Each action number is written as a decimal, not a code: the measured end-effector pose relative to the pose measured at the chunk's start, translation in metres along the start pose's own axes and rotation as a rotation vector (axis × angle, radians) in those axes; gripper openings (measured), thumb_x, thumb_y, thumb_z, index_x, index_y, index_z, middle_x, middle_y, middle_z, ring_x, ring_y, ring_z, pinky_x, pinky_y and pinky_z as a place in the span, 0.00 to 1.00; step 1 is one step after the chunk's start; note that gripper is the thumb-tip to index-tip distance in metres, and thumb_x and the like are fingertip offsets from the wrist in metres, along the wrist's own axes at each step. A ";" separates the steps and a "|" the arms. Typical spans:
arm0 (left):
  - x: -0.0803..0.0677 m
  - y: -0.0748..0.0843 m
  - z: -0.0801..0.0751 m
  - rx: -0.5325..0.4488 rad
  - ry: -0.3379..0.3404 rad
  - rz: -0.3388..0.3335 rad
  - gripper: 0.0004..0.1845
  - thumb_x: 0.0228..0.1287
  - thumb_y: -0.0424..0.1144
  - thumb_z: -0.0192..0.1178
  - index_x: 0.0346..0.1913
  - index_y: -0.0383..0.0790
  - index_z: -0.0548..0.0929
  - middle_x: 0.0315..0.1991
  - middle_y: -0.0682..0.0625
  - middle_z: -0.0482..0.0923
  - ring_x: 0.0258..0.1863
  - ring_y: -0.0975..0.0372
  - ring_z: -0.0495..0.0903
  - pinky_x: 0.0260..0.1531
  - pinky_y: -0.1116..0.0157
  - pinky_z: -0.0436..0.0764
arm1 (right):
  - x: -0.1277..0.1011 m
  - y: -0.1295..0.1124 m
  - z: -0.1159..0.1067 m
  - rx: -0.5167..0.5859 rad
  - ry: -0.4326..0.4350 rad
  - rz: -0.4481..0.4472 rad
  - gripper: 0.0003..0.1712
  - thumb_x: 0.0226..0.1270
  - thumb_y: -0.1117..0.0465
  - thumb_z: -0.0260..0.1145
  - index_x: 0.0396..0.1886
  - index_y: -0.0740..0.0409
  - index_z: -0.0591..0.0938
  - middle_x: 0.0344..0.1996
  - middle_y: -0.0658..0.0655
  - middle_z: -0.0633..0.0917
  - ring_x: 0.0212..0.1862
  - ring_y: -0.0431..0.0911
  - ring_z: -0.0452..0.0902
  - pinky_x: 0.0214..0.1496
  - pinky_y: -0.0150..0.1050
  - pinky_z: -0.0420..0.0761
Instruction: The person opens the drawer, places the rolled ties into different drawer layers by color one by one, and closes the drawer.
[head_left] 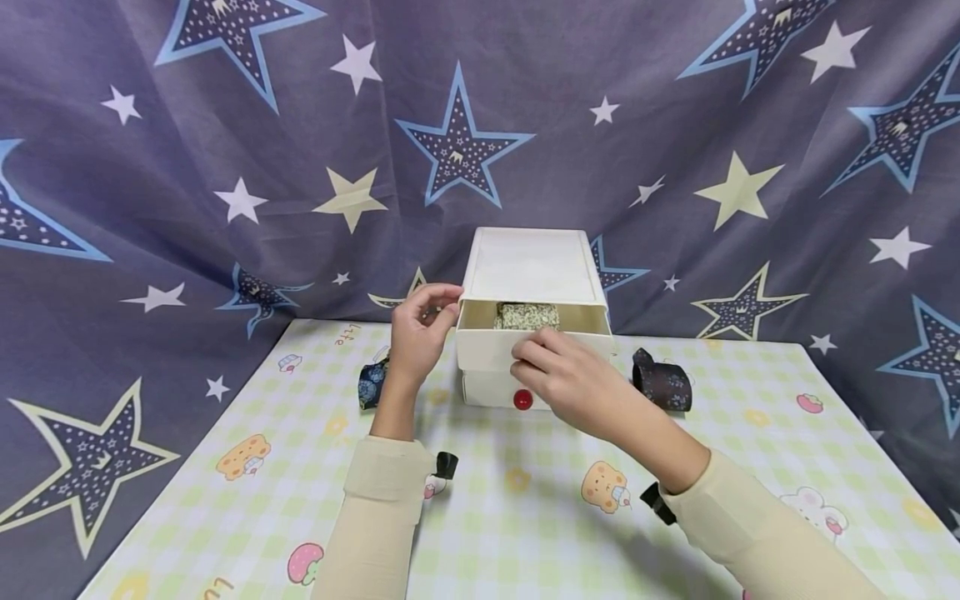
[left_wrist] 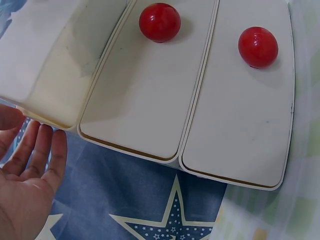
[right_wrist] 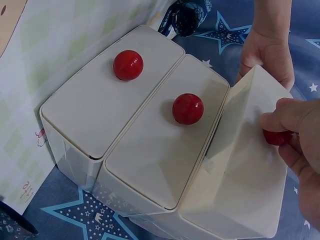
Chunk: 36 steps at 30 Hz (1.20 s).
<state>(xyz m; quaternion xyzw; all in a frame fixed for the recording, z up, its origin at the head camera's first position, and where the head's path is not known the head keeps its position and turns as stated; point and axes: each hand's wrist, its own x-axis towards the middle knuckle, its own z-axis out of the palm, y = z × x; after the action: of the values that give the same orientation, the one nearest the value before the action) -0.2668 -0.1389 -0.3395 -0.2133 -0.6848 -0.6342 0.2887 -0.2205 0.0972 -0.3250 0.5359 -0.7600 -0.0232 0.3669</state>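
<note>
A small white drawer cabinet point(head_left: 536, 262) stands at the back of the table, its top drawer point(head_left: 480, 346) pulled partway out. Inside that drawer sits a speckled, greenish-beige block-like item point(head_left: 528, 315). My right hand point(head_left: 570, 379) is at the drawer front; in the right wrist view its thumb and fingers pinch the drawer's red knob point(right_wrist: 277, 136). My left hand point(head_left: 422, 329) touches the cabinet's left side near the top front corner, with fairly straight fingers point(left_wrist: 59, 152). Two lower drawers, each with a round red knob point(left_wrist: 160, 22), are closed.
A blue-patterned dark rolled item point(head_left: 372, 383) lies left of the cabinet. To its right is a dark floral rolled item point(head_left: 663, 383). A star-printed curtain point(head_left: 600, 183) hangs directly behind the table, which has a checkered cover point(head_left: 517, 533).
</note>
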 end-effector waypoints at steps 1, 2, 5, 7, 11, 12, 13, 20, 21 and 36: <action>0.000 0.000 0.000 0.000 0.000 0.000 0.10 0.65 0.19 0.60 0.47 0.20 0.84 0.43 0.29 0.81 0.39 0.60 0.81 0.34 0.74 0.78 | 0.000 0.000 0.000 0.002 -0.003 0.004 0.08 0.64 0.75 0.68 0.40 0.61 0.87 0.44 0.55 0.83 0.46 0.51 0.74 0.50 0.39 0.78; 0.000 0.000 0.000 0.000 0.001 0.000 0.10 0.65 0.19 0.61 0.47 0.20 0.84 0.43 0.29 0.81 0.39 0.60 0.81 0.34 0.74 0.78 | 0.000 0.001 0.001 0.001 -0.006 0.006 0.09 0.64 0.75 0.68 0.40 0.61 0.87 0.44 0.55 0.83 0.46 0.51 0.74 0.50 0.39 0.78; 0.000 0.000 0.000 0.001 0.002 0.000 0.10 0.64 0.19 0.61 0.47 0.20 0.84 0.43 0.29 0.81 0.39 0.59 0.81 0.34 0.75 0.78 | 0.000 0.002 0.001 -0.005 -0.016 0.011 0.09 0.64 0.76 0.67 0.40 0.61 0.87 0.43 0.55 0.82 0.46 0.51 0.74 0.50 0.39 0.78; 0.000 -0.001 0.000 0.002 0.002 0.003 0.10 0.64 0.19 0.61 0.47 0.20 0.84 0.43 0.29 0.81 0.39 0.59 0.81 0.33 0.75 0.78 | 0.000 0.003 0.002 -0.008 -0.019 0.013 0.10 0.64 0.77 0.67 0.40 0.61 0.86 0.43 0.55 0.82 0.46 0.51 0.73 0.50 0.39 0.78; 0.000 -0.001 0.000 0.004 0.003 0.007 0.10 0.64 0.19 0.61 0.47 0.20 0.84 0.43 0.29 0.81 0.38 0.60 0.81 0.33 0.75 0.78 | 0.002 0.005 0.003 -0.008 -0.018 0.015 0.10 0.64 0.77 0.66 0.40 0.62 0.86 0.44 0.55 0.82 0.46 0.51 0.74 0.51 0.39 0.77; 0.000 -0.001 0.000 0.004 0.003 0.008 0.10 0.64 0.19 0.61 0.47 0.20 0.84 0.43 0.29 0.81 0.38 0.60 0.81 0.33 0.75 0.78 | 0.002 0.005 0.003 -0.006 -0.018 0.015 0.10 0.64 0.77 0.66 0.39 0.62 0.86 0.44 0.55 0.82 0.46 0.51 0.74 0.50 0.39 0.77; 0.000 -0.001 0.000 0.003 0.002 0.007 0.10 0.64 0.19 0.60 0.47 0.20 0.84 0.43 0.29 0.81 0.38 0.60 0.81 0.33 0.75 0.78 | 0.002 0.006 0.003 -0.002 -0.016 0.017 0.10 0.63 0.77 0.66 0.39 0.62 0.86 0.43 0.55 0.83 0.46 0.51 0.74 0.51 0.39 0.78; 0.000 -0.001 0.000 -0.001 0.003 -0.001 0.10 0.64 0.19 0.60 0.47 0.20 0.84 0.43 0.30 0.81 0.38 0.58 0.81 0.33 0.74 0.79 | 0.004 0.008 0.004 0.022 -0.010 0.024 0.10 0.63 0.77 0.67 0.39 0.61 0.87 0.43 0.55 0.83 0.46 0.51 0.75 0.51 0.40 0.78; 0.000 -0.001 0.000 -0.001 0.003 -0.003 0.10 0.64 0.19 0.60 0.47 0.20 0.84 0.43 0.30 0.81 0.38 0.58 0.81 0.34 0.74 0.79 | 0.004 0.008 0.005 0.025 -0.009 0.026 0.10 0.63 0.77 0.68 0.39 0.61 0.87 0.43 0.55 0.83 0.46 0.51 0.75 0.51 0.40 0.78; 0.000 0.002 -0.001 0.010 -0.007 -0.012 0.10 0.65 0.20 0.60 0.48 0.21 0.85 0.44 0.30 0.81 0.39 0.59 0.80 0.34 0.74 0.78 | 0.005 0.014 0.008 0.047 -0.020 0.049 0.15 0.58 0.80 0.68 0.40 0.62 0.88 0.43 0.55 0.83 0.46 0.51 0.74 0.52 0.40 0.78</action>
<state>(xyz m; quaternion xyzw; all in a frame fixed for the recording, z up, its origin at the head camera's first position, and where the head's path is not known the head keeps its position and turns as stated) -0.2648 -0.1393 -0.3380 -0.2100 -0.6901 -0.6319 0.2835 -0.2368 0.0964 -0.3225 0.5256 -0.7768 -0.0018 0.3470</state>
